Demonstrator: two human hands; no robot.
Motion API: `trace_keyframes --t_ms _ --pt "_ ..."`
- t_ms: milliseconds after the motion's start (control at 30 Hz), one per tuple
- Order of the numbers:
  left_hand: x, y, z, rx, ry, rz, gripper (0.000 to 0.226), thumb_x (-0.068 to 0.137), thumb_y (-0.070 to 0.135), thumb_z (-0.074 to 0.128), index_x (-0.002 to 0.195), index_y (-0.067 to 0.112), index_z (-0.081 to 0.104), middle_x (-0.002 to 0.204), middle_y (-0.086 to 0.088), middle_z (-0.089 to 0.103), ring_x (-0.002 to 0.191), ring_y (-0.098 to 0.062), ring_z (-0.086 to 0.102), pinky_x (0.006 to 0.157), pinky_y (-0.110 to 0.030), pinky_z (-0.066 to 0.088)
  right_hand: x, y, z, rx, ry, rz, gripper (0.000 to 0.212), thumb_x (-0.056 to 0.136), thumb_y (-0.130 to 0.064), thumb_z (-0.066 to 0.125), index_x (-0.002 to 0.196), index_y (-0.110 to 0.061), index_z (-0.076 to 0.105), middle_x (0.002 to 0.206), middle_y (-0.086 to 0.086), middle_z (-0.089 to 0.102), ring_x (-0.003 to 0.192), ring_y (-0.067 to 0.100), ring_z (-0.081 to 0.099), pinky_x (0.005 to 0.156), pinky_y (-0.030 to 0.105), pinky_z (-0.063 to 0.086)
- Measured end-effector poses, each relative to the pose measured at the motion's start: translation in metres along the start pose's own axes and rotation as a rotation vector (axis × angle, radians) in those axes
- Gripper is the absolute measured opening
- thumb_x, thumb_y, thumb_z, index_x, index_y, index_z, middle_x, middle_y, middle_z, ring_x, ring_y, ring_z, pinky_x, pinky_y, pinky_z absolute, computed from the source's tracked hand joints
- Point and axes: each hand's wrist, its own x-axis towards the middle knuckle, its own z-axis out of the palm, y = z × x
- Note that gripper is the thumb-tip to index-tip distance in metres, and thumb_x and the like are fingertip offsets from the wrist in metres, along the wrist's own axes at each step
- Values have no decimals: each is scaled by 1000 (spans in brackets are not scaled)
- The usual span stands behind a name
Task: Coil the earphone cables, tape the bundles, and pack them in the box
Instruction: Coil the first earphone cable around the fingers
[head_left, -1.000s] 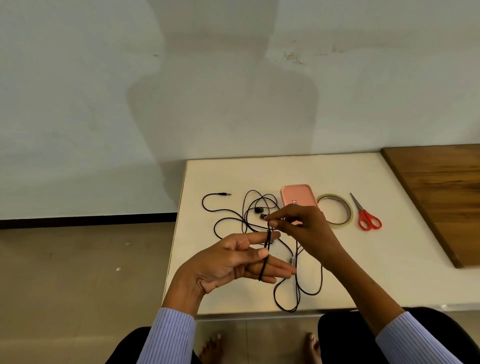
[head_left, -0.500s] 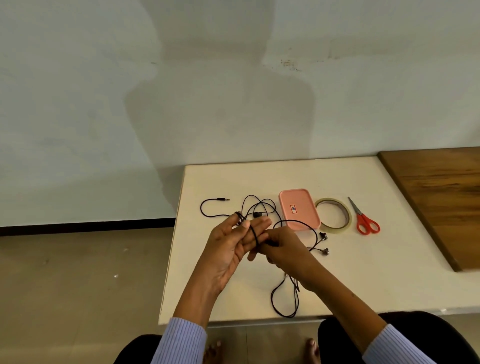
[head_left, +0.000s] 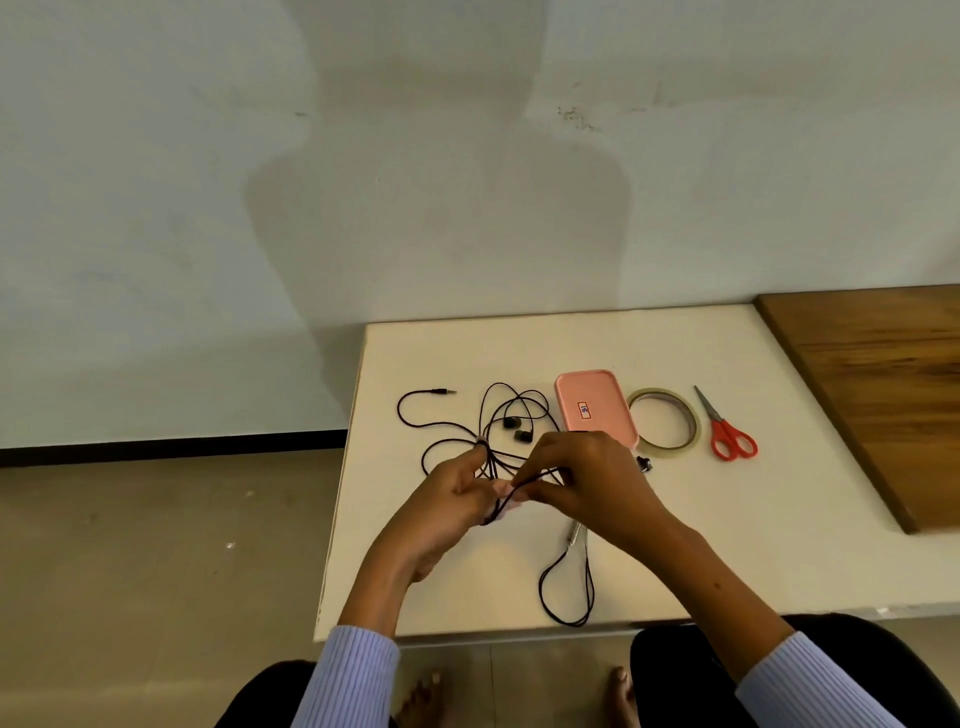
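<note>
Near the front edge of the white table (head_left: 779, 519), at about 6 o'clock from the pink box (head_left: 595, 408), both hands meet over the black earphone cable (head_left: 566, 597). The left hand (head_left: 447, 504) stands with its fingers stretched toward 12 o'clock, and I judge it serves as a form around which the cable is wound. The right hand (head_left: 587, 483) has its fingers closed together on a strand of this cable, just beside the left fingertips, probably to lay one more turn. The left fingers also press on the strands, so both hands are clamped on the cable. A long loop of it hangs down toward 6 o'clock and reaches the table edge, so much cable is not yet coiled.

A second earphone (head_left: 514, 428) lies loose on the table at 9 o'clock from the box, its plug (head_left: 444, 391) pointing to 3 o'clock. The tape roll (head_left: 664, 423) and the red scissors (head_left: 727, 434) wait at 3 o'clock from the box, close at hand for the next steps. The box is shut and nothing is packed.

Compared with half a second ago, the hands are closer together and a little nearer to the person. The wide arc of cable at the right hand is now drawn in, and only one earbud (head_left: 644, 462) shows behind the right hand.
</note>
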Motion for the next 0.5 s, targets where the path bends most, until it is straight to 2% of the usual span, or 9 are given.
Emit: trace_keyframes --t_ms 100,167,267,367,500 --pt "-4 3 -2 -125 -125 -66 60 96 3 47 148 10 19 113 -14 69 102 -23 68 91 -30 53 1 3 -5 145 33 -9 8 77 -23 75 84 -26 76 80 -12 66 65 6 56 59 26 45" --pt "-8 6 -4 -129 -214 -86 54 96 2 47 146 11 27 113 -17 68 103 -26 68 89 -31 54 2 5 -9 262 33 6 10 75 -19 76 84 -24 77 81 -7 69 70 15 60 62 31 47" --pt "-15 11 -5 -134 -311 -68 44 96 1 45 139 12 39 113 -21 67 105 -29 66 90 -33 54 4 7 -14 396 52 15 14 76 -13 76 87 -21 77 82 -3 71 76 12 62 62 20 45" --pt "-18 13 -6 -150 -384 -65 44 95 2 46 137 14 39 114 -23 66 108 -30 65 93 -35 52 5 10 -16 422 107 46 13 78 -14 74 88 -20 77 84 -6 72 79 6 61 63 13 42" --pt "-18 11 -7 -140 -484 -63 49 95 4 46 141 14 33 117 -24 64 111 -32 63 97 -37 50 7 14 -11 418 133 137 12 79 -16 73 90 -19 77 89 -9 73 82 5 62 68 25 47"
